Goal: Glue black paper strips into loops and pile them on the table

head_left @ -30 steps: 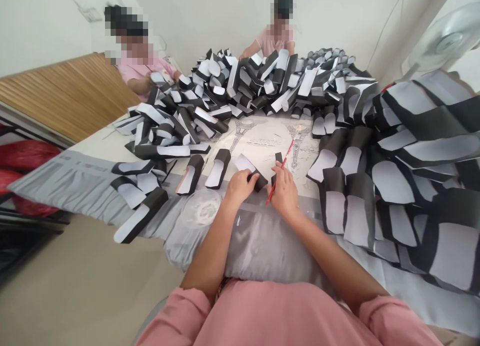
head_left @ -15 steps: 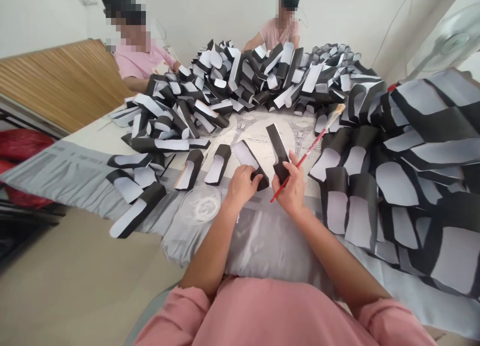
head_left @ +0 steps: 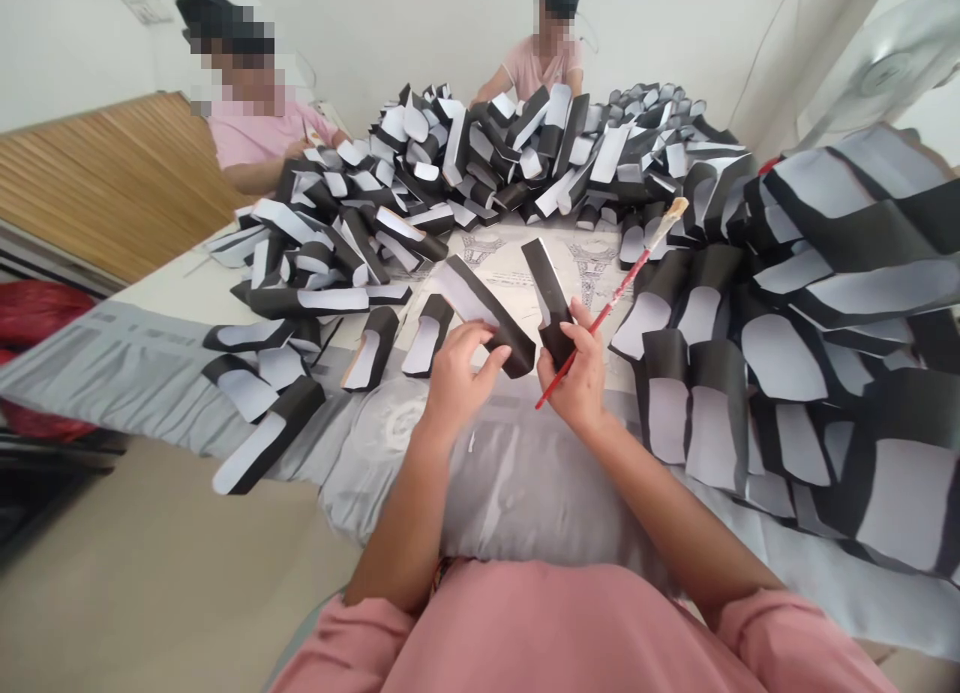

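My left hand [head_left: 461, 378] grips a long folded paper piece [head_left: 480, 313], black with a white face, and its lower end sticks out by my fingers. My right hand [head_left: 581, 368] holds a narrower black paper piece [head_left: 549, 298] upright. That same hand also holds a red-handled paintbrush [head_left: 619, 298], whose pale bristles point to the far right. The two paper pieces are close together but apart. Beneath my hands lies a printed sheet with Eiffel Tower drawings [head_left: 517, 268], with several similar pieces on it.
Heaps of black-and-white paper pieces [head_left: 847, 313] surround the table on both sides and at the back. A clear round plastic lid [head_left: 394, 423] rests on the grey cloth [head_left: 150, 373] near me. Two co-workers [head_left: 540, 63] sit beyond the heaps, and a fan [head_left: 885, 73] stands at right.
Since a second ago, both hands have lifted their paper pieces higher off the sheet. The brush has tilted further right, and the head view has shifted slightly.
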Tool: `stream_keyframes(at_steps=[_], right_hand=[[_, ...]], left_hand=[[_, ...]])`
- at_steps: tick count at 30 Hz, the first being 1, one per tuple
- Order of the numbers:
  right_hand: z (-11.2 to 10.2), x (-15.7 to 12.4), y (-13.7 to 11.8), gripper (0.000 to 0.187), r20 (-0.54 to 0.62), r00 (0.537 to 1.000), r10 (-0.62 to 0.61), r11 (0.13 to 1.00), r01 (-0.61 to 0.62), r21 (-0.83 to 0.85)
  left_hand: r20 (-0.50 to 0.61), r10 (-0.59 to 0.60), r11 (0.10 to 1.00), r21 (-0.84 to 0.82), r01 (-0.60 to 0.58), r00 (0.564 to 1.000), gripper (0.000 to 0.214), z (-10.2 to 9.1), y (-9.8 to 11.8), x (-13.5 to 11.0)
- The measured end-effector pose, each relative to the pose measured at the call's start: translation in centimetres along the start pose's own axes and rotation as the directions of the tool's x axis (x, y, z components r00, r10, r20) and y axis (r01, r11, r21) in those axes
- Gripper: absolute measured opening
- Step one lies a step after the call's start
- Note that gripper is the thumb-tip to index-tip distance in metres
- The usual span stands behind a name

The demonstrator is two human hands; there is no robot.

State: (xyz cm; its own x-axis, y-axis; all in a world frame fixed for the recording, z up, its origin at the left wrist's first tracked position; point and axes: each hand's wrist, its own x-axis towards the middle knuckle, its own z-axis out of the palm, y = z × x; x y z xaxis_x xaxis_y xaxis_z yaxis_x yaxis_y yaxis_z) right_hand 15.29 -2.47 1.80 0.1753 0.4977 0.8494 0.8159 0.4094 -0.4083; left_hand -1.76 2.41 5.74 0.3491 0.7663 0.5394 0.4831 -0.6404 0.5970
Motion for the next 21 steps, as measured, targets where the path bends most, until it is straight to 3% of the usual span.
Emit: stream_keyframes(at_steps=[4, 7, 10, 14, 17, 21], right_hand=[[-0.1, 0.2, -0.5, 0.047, -0.020, 1.000, -0.013, 0.999, 0.014, 0.038], [-0.1, 0.3, -0.9, 0.047, 0.005, 1.000, -0.023, 0.998, 0.023, 0.053], [-0.4, 0.5, -0.9, 0.045, 0.091, 0.991, 0.102, 0.992, -0.108, 0.062], [-1.0, 1.2, 0.0, 0.041, 0.246, 0.915, 0.321, 0.941, -0.337, 0.024], [-1.0, 1.4, 0.9, 0.037, 0.274, 0.888, 0.368, 0.923, -0.385, 0.009], [-0.3, 1.1, 1.7, 0.031, 0.271, 0.889, 0.370, 0.909, -0.407, 0.094]], left_hand=[[-0.093, -0.005, 0.990, -0.137, -0.008, 0.996, 0.020, -2.1, 0.6, -0.8], [-0.076, -0.019, 0.992, -0.129, 0.009, 0.997, 0.023, -2.6, 0.8, -1.3], [0.062, -0.052, 0.999, -0.004, 0.052, 0.997, 0.021, -2.5, 1.1, -1.4], [0.287, -0.106, 0.977, 0.207, 0.046, 0.952, 0.026, -2.3, 1.4, -1.4], [0.377, -0.126, 0.966, 0.257, 0.027, 0.918, 0.027, -2.1, 1.4, -1.5], [0.516, -0.192, 0.976, 0.189, 0.108, 0.835, 0.021, -1.0, 1.3, -1.6]])
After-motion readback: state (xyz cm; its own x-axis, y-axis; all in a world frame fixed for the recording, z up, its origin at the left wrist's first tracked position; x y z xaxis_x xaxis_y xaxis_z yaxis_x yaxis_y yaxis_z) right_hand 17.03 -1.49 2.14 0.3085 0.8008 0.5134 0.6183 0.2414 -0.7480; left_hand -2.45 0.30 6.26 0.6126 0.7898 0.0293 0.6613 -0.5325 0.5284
